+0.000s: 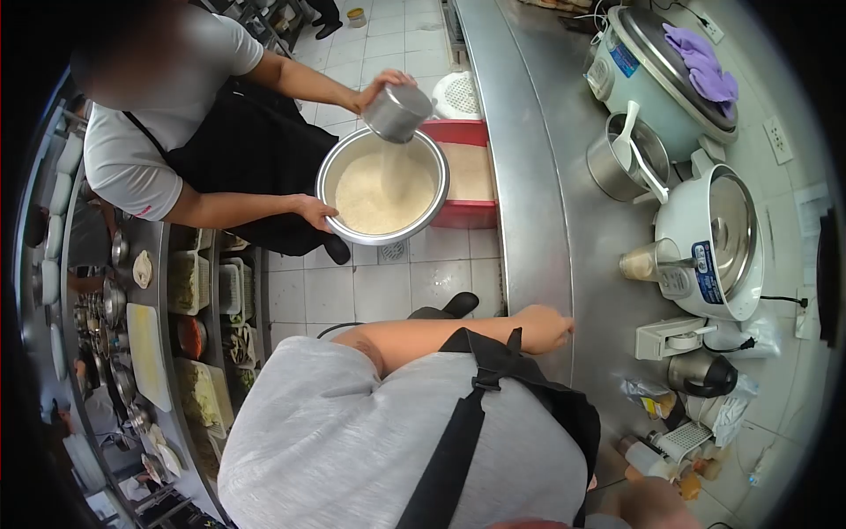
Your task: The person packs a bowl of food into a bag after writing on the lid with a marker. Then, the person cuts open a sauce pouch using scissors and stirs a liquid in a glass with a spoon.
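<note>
My left arm reaches across to the steel counter (534, 176). At its near edge, my left hand (548, 329) is curled into a fist; whatever its fingers may hold is hidden. A patch of bare skin shows low on the right, but my right hand cannot be made out. Opposite me, a co-worker in a white shirt and black apron steadies a round metal pot (328, 176) with one hand. Their other hand tips a metal measuring cup (398, 112) over it, and pale grain (370, 189), like rice, pours down into the pot.
Behind the pot stands a red bin (463, 214). Along the wall are two rice cookers (648, 88), one topped with a purple cloth (702, 63), a steel pot (608, 159) with a white paddle, a glass jar (641, 262) and a kettle (702, 374). Food containers (189, 282) fill shelves at left.
</note>
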A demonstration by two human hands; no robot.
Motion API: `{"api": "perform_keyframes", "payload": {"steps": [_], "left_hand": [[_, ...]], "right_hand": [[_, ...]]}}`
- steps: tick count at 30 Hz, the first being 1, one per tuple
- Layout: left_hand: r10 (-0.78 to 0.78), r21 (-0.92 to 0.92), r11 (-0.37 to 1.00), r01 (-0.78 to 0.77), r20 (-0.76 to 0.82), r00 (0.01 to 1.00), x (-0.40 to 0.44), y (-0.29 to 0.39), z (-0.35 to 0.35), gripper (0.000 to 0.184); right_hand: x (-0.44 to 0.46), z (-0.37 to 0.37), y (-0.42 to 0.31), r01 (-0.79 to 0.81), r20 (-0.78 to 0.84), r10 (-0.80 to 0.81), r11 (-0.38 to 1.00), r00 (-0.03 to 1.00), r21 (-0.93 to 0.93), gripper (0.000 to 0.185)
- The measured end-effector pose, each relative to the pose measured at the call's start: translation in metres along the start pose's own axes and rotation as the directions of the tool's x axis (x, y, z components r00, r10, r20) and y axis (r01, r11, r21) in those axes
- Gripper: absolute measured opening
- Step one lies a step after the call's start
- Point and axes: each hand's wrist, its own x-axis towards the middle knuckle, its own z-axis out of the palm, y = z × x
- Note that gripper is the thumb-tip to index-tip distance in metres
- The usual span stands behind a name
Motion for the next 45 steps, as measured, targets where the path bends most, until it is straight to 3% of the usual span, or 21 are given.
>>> {"api": "perform_keyframes", "payload": {"steps": [2,4,5,6,8,10,13,15,17,19,22,25,28,29,30,31,32,34,38,41,45], "left_hand": [[0.127,0.156,0.978,-0.141,0.091,0.988,0.002,0.004,0.0,0.027],[0.226,0.025,0.974,-0.226,0.008,0.974,0.004,0.006,0.012,0.024],[0.2,-0.005,0.98,-0.201,0.065,0.978,0.002,0.008,0.005,0.02],[0.179,-0.039,0.984,-0.176,0.129,0.975,-0.001,0.011,-0.004,0.017],[0.127,-0.049,0.992,-0.12,0.197,0.972,-0.002,0.008,-0.009,0.016],[0.055,0.0,0.998,-0.056,0.189,0.98,-0.002,-0.007,-0.005,0.021],[-0.03,-0.095,0.994,0.054,0.235,0.972,0.004,-0.01,-0.005,0.03],[0.063,-0.05,0.997,-0.054,0.19,0.98,0.013,-0.014,0.006,0.034],[0.132,-0.054,0.99,-0.127,0.117,0.984,0.02,-0.022,0.01,0.038],[0.162,-0.106,0.982,-0.159,0.02,0.987,0.022,-0.03,0.005,0.043],[-0.065,-0.259,0.953,0.157,0.332,0.941,0.027,-0.048,-0.019,0.051],[-0.251,-0.552,0.722,0.417,0.352,0.902,0.015,-0.072,-0.029,0.06],[-0.233,-0.589,0.716,0.374,0.303,0.924,0.003,-0.087,-0.052,0.06],[-0.246,-0.604,0.707,0.369,0.28,0.928,0.005,-0.11,-0.039,0.058],[-0.31,-0.585,0.693,0.421,0.285,0.907,0.005,-0.103,-0.049,0.058],[-0.268,-0.492,0.775,0.397,0.312,0.911,0.01,-0.107,-0.056,0.059],[-0.258,-0.475,0.773,0.42,0.37,0.893,0.014,-0.101,-0.061,0.061],[-0.246,-0.304,0.875,0.376,0.39,0.888,0.023,-0.096,-0.059,0.062],[-0.075,-0.254,0.946,0.203,0.436,0.897,0.041,-0.071,-0.051,0.041],[0.15,-0.232,0.971,-0.052,0.429,0.891,0.063,-0.071,-0.029,0.025],[0.219,-0.171,0.972,-0.16,0.427,0.877,0.082,-0.057,-0.029,0.025]], "right_hand": [[-0.026,0.018,0.007,0.036,-0.079,-0.05,0.984,0.996,-0.174,0.046],[-0.084,0.066,0.005,-0.256,-0.134,0.231,0.943,0.964,-0.212,0.032],[-0.113,0.089,-0.001,-0.469,-0.18,0.439,0.861,0.88,-0.195,0.026],[-0.148,0.1,-0.021,-0.778,-0.231,0.746,0.62,0.624,-0.1,0.021],[-0.206,0.108,-0.037,-0.914,-0.071,0.922,0.364,0.38,-0.178,0.021],[-0.241,0.107,-0.052,-0.98,0.009,0.984,0.177,0.176,-0.088,0.013],[-0.288,0.097,-0.068,-0.972,0.185,0.971,0.178,0.149,-0.152,0.004],[-0.317,0.087,-0.062,-0.997,0.174,0.982,-0.073,-0.07,0.01,0.01],[-0.323,0.086,-0.05,-0.984,0.098,0.982,-0.17,-0.163,0.057,0.02],[-0.266,0.106,-0.019,-0.991,-0.069,0.989,-0.131,-0.13,-0.009,0.034],[-0.274,0.108,0.009,-0.99,-0.118,0.99,-0.087,-0.074,-0.111,0.061],[-0.288,0.109,0.032,-0.982,-0.133,0.991,-0.053,-0.029,-0.182,0.075],[-0.305,0.113,0.052,-0.969,-0.154,0.984,0.053,0.092,-0.242,0.083],[-0.313,0.114,0.058,-0.906,-0.129,0.964,0.167,0.233,-0.389,0.087],[-0.321,0.114,0.064,-0.874,-0.1,0.958,0.197,0.267,-0.444,0.088],[-0.33,0.113,0.065,-0.837,-0.068,0.952,0.225,0.297,-0.498,0.09],[-0.334,0.114,0.06,-0.859,-0.113,0.974,0.114,0.195,-0.499,0.091],[-0.334,0.122,0.05,-0.882,-0.176,0.981,-0.017,0.075,-0.472,0.094],[-0.325,0.126,0.058,-0.909,-0.209,0.976,-0.038,0.054,-0.414,0.099],[-0.325,0.123,0.075,-0.937,-0.296,0.949,-0.003,0.107,-0.35,0.089],[-0.33,0.119,0.101,-0.952,-0.418,0.889,0.055,0.184,-0.302,0.082]]}}
